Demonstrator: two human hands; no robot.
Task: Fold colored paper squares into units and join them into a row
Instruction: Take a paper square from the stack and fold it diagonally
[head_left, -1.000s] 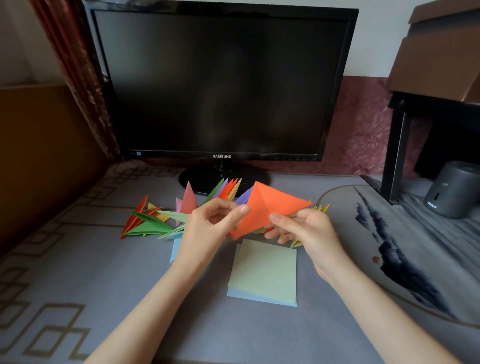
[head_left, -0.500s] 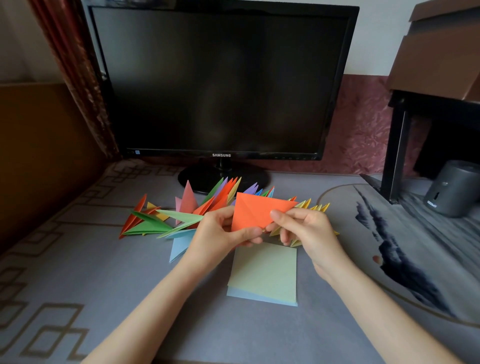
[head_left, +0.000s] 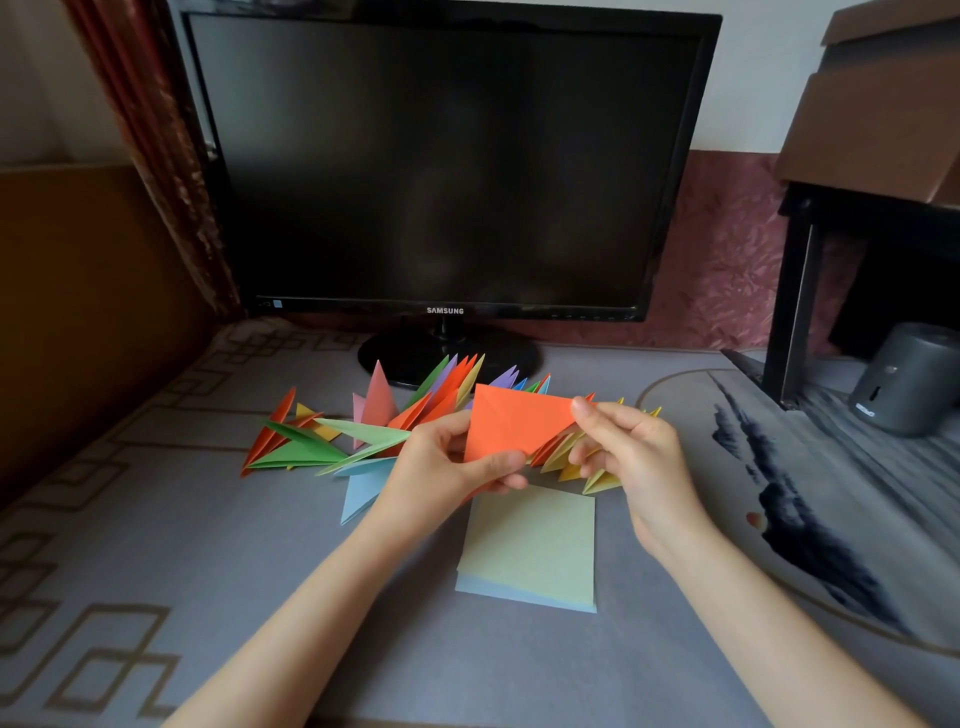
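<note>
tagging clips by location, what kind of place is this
Most likely a home desk: a dark Samsung monitor stands on a patterned mat, a curtain hangs at the left, and folded paper units lie before the monitor.

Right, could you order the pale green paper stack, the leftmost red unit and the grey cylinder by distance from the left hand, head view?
1. Pale green paper stack, just below the left hand.
2. Leftmost red unit, to its left.
3. Grey cylinder, far right.
</note>
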